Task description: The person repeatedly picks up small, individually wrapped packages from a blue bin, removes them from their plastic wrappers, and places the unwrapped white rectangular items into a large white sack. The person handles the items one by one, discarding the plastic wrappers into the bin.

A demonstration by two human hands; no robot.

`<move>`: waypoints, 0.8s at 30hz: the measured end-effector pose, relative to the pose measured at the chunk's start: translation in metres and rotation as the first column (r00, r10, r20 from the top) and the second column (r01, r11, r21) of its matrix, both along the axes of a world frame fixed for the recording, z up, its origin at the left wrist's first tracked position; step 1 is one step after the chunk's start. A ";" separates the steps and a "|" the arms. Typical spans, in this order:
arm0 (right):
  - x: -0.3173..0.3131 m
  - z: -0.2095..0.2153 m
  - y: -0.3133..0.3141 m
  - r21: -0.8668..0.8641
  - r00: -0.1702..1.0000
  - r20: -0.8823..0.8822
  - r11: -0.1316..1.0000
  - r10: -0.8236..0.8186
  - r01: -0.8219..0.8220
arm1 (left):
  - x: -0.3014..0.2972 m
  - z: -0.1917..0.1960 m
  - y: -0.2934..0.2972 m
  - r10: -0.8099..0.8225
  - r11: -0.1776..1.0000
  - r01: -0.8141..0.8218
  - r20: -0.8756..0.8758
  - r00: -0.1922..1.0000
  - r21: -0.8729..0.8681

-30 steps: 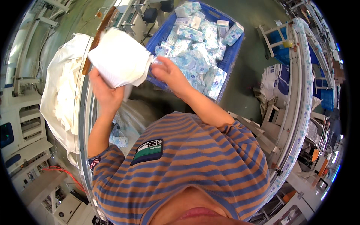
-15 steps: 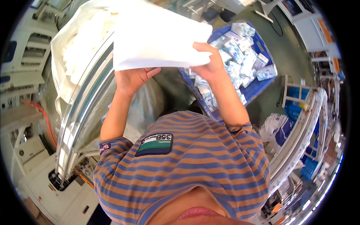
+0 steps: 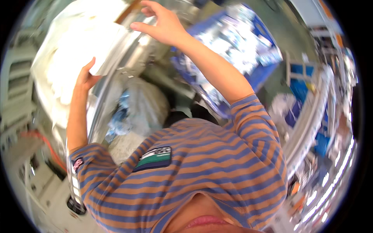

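Observation:
My left hand [image 3: 86, 77] is at the near edge of a white sheet-like piece [image 3: 103, 42], its thumb over the edge and its fingers curled below. Glare washes out the piece, so I cannot tell whether it is one sheet or a stack. It lies over a big white sack [image 3: 46, 77] with pale contents, beside a metal rail [image 3: 101, 105]. My right hand [image 3: 165, 25] is off the piece, above the rail's far end, fingers apart and holding nothing.
A blue crate [image 3: 268, 29] full of small white-and-blue packs stands to the right. Below the rail hangs a clear plastic bag [image 3: 147, 101] with blue scraps near it. A curved white conveyor [image 3: 307, 124] and a white-and-purple bag [image 3: 285, 108] are farther right. An orange hose [image 3: 48, 145] runs at left.
The white piece has gone from in front of me to the left, over the sack. My right hand has let go of it and moved up and left; my left hand has moved left.

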State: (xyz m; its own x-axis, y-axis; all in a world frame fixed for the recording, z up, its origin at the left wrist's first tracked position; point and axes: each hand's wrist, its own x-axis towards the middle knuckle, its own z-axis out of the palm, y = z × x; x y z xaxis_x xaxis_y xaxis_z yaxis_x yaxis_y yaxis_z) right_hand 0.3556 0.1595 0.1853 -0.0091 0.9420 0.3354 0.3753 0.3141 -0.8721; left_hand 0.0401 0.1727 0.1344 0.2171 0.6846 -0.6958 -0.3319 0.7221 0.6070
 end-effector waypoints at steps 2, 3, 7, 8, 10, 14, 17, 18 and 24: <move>0.067 -0.021 -0.044 -0.129 0.985 -0.142 0.989 -0.097 0.079 | 0.014 -0.028 0.014 -0.106 0.991 0.097 -0.105 0.989 -0.091; 0.103 -0.036 -0.070 -0.217 0.964 -0.198 0.967 -0.180 0.136 | 0.011 -0.045 0.027 -0.175 0.976 0.149 -0.169 0.970 -0.156; 0.227 -0.090 -0.192 -0.439 0.718 0.008 0.642 -0.696 0.628 | 0.087 0.043 0.030 -0.185 0.797 0.475 -0.599 0.779 0.372; 0.241 -0.096 -0.210 -0.460 0.688 0.095 0.581 -0.720 0.671 | 0.135 0.060 -0.003 -0.088 0.684 0.522 -0.652 0.753 0.510; 0.257 -0.103 -0.229 -0.572 0.720 0.207 0.515 -0.663 0.638 | 0.192 0.045 -0.045 -0.227 0.395 0.681 -0.653 0.722 0.616; 0.264 -0.157 -0.212 -0.633 0.808 0.488 0.503 -0.331 0.588 | 0.298 -0.102 -0.076 -0.242 0.091 0.961 -0.930 0.277 0.262; 0.252 -0.200 -0.208 -0.786 0.861 0.506 0.383 -0.054 0.485 | 0.341 -0.163 -0.060 -0.218 -0.086 0.996 -0.976 -0.012 0.007; 0.242 -0.208 -0.208 -0.748 0.831 0.551 0.397 -0.073 0.531 | 0.356 -0.173 -0.059 -0.224 -0.195 0.976 -0.965 -0.139 -0.096; 0.188 -0.229 -0.242 -0.487 0.682 0.562 0.479 -0.468 0.730 | 0.378 -0.197 -0.132 -0.522 -0.242 0.953 -0.852 0.029 0.181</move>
